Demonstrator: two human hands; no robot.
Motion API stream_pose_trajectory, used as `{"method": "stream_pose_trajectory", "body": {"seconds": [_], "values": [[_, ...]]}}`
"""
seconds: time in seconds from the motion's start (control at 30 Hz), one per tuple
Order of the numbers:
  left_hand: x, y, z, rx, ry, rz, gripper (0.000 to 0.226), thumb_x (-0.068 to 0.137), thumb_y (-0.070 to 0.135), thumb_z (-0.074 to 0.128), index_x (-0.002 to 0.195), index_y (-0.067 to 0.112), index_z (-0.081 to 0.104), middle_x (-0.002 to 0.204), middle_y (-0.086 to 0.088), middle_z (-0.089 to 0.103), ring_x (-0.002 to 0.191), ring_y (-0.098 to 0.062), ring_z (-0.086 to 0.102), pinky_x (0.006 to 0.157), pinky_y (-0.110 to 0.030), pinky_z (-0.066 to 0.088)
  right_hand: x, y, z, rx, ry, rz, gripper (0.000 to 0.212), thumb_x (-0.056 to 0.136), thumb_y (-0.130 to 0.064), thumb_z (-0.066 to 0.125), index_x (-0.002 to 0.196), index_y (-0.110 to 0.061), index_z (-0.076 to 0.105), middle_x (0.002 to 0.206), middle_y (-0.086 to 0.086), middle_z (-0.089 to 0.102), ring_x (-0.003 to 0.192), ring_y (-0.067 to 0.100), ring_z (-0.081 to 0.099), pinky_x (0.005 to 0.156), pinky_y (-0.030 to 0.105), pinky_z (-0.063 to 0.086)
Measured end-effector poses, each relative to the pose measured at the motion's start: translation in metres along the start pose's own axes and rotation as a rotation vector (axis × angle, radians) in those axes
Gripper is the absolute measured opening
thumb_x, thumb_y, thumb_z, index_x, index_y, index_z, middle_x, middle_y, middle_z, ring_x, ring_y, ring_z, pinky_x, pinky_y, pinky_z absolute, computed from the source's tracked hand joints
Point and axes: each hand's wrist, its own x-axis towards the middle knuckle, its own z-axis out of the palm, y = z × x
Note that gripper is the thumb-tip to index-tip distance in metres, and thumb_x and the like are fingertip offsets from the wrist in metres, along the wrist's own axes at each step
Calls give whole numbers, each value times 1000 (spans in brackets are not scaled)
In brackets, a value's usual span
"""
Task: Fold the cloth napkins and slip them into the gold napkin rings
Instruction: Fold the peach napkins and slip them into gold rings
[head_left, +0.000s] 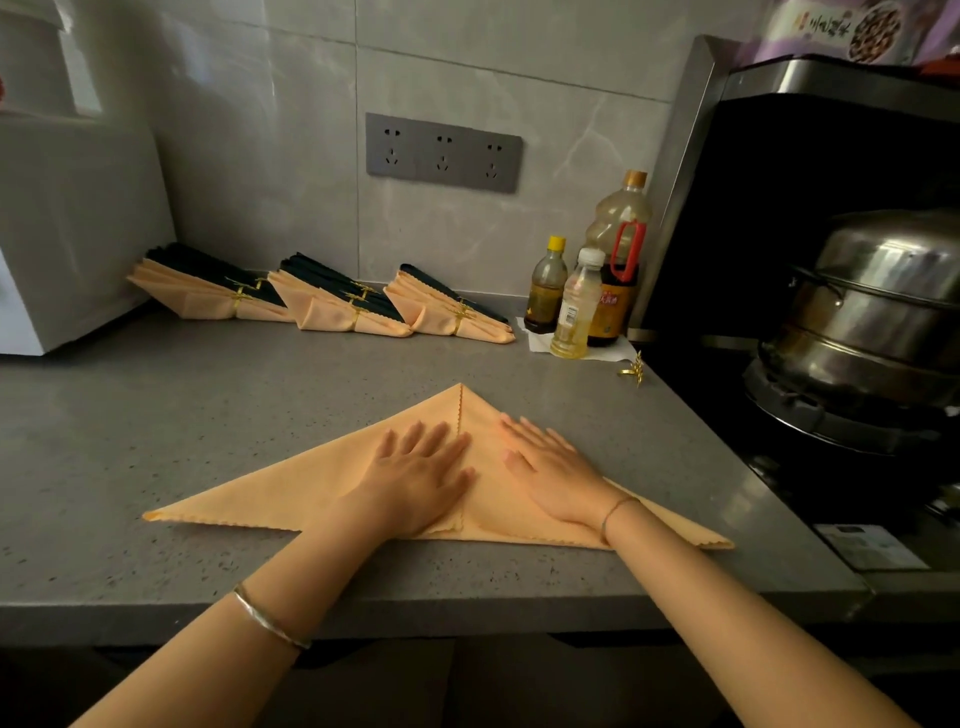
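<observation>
Both forearms reach in over the grey countertop (156, 415), the left wrist wearing a silver bangle (270, 618). Flat and open, the left hand (421, 473) presses palm-down on the orange napkin (291, 493), folded into a wide triangle with its point away from the person; just beside it, the right hand (556, 467) lies equally flat, gripping nothing. Against the back wall stand three stacks of ringed napkins (332, 306), then three bottles (587, 291). One loose gold napkin ring (634, 370) sits near the stove edge.

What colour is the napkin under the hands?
Peach-orange napkin with a scalloped edge; head view.
</observation>
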Motion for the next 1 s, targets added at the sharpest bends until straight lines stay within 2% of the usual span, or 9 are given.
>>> {"method": "stream_pose_trajectory", "body": {"seconds": [0.27,0.37,0.57,0.63,0.77,0.87,1.0], "values": [[-2,3,0,3,-14,-2,57,100,53,13,152,34,-2,160,2,-7,147,-22,-9,119,-45,-4,-91,40,-8,-27,-32,-16,48,101,-43,10,145,-37,-10,147,-28,-17,136,-10,-17,112,16,-10],[-1,5,2,-1,-20,-3,57,99,53,13,152,35,-2,160,2,-6,147,-22,-8,119,-45,-4,-119,55,-11,-34,-79,0,49,96,-51,5,140,-43,-16,144,-33,-24,132,-15,-23,114,18,-10],[1,7,2,-17,9,-6,57,99,55,15,151,37,3,161,4,-1,148,-22,-4,118,-45,-2,-151,65,-14,-40,-116,32,59,81,-70,-7,133,-48,-24,135,-40,-30,122,-23,-30,103,9,-18],[-1,9,1,-36,22,-1,57,99,55,16,152,37,4,161,5,3,148,-21,-1,118,-44,-1,-151,61,-14,-4,-76,45,61,79,-73,-5,134,-49,-18,137,-39,-26,123,-24,-27,103,9,-17],[-20,17,-3,-122,109,-28,58,100,52,19,153,29,14,159,6,16,146,-15,13,118,-35,9,-147,40,-15,46,3,61,52,91,-59,19,137,-50,-4,134,-39,-13,129,-10,-16,106,16,-8],[-47,22,-1,-83,172,12,57,99,53,19,149,29,26,155,7,28,142,-14,25,115,-32,18,-141,21,-14,72,-13,-52,51,94,-54,26,141,-47,6,139,-39,-5,131,-16,-9,111,14,-4],[-77,28,7,-30,170,125,89,77,71,-9,149,31,25,154,10,28,140,-10,24,113,-29,20,-129,6,-11,97,-14,-137,49,96,-52,30,143,-46,19,143,-35,8,133,-18,2,107,8,1]]}}
